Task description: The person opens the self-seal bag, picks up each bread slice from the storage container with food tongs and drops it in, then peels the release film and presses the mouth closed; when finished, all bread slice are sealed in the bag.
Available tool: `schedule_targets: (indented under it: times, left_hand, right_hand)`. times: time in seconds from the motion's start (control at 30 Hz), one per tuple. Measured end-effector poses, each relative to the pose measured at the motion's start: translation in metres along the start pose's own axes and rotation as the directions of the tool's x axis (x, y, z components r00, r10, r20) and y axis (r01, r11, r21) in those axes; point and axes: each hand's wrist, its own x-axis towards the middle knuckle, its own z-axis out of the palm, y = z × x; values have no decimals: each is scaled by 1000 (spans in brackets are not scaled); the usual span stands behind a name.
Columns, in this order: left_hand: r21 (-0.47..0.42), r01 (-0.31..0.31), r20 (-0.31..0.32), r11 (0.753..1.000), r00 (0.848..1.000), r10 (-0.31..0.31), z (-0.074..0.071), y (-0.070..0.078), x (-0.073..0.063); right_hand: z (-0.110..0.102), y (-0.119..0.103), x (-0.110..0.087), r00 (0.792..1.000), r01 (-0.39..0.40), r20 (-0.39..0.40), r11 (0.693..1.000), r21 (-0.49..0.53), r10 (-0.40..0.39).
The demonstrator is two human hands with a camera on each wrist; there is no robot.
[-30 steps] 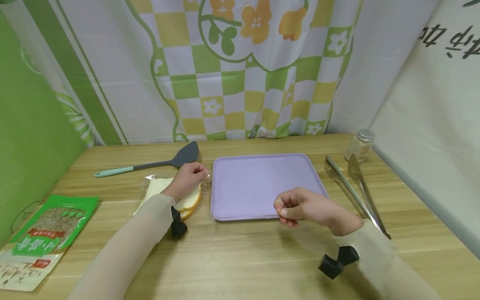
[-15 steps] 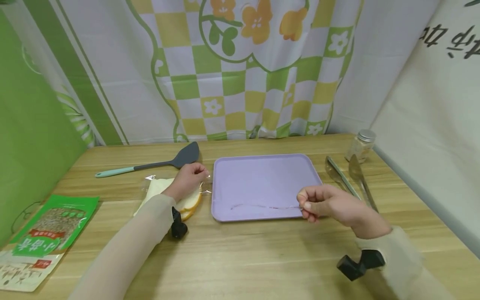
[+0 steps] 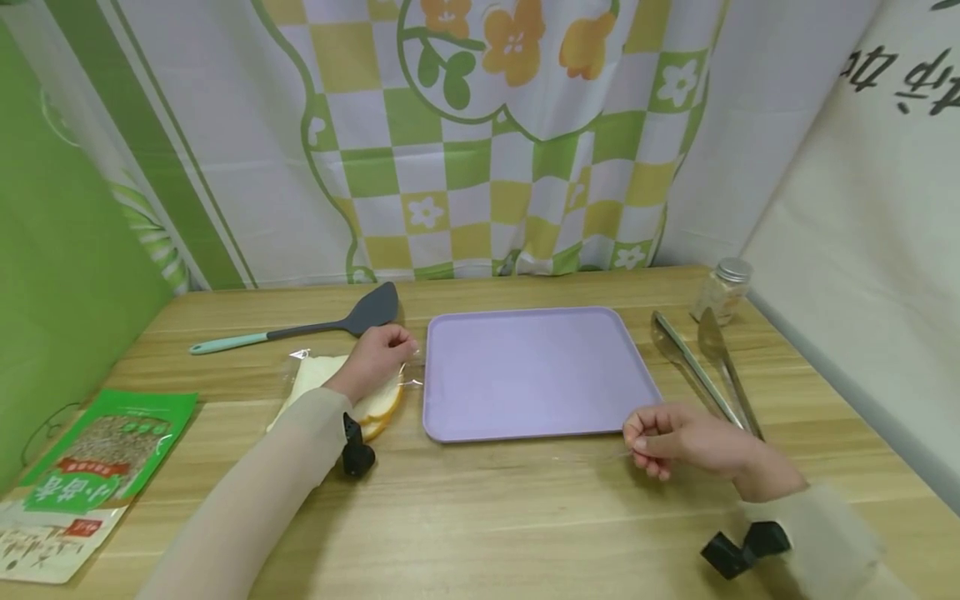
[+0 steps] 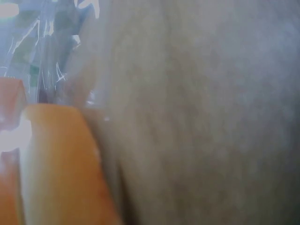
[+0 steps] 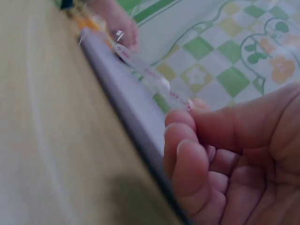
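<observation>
My left hand lies over sliced bread in a clear plastic bag, its curled fingers pinching the bag near its right end. Brown crust and shiny plastic fill the left side of the left wrist view; the fingertips are not seen there. Between thumb and forefinger, my right hand pinches a thin clear plastic strip with red print. This strip trails leftward, in front of the lilac tray, and is barely visible in the head view. The right hand is by the tray's near right corner.
A turner with a mint handle lies behind the bread. To the right are metal tongs and a lidded jar. A green spice packet lies at the left. Curtains hang behind the table.
My right hand has moved right and nearer to me, drawing the clear strip along, first over the tray and then off its near edge. The left hand has stayed on the bread bag.
</observation>
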Motion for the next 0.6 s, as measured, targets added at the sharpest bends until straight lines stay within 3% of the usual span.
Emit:
schedule_targets:
  times: [0.1,0.27,0.5,0.6]
  left_hand:
    - [-9,9,0,1000,1000,-9,0,0,1]
    - [-9,6,4,1000,1000,-6,0,0,1]
    - [-12,5,2,1000,1000,-5,0,-2,2]
    - [-17,11,3,1000,1000,-11,0,-2,2]
  right_hand:
    - [-2,10,-2,994,-88,-67,996,-6,88]
    - [-4,14,-7,965,-207,-172,978,-18,200]
    - [-8,10,-13,939,-275,-258,948,-161,228]
    - [-11,7,-16,926,-293,-297,940,-177,233]
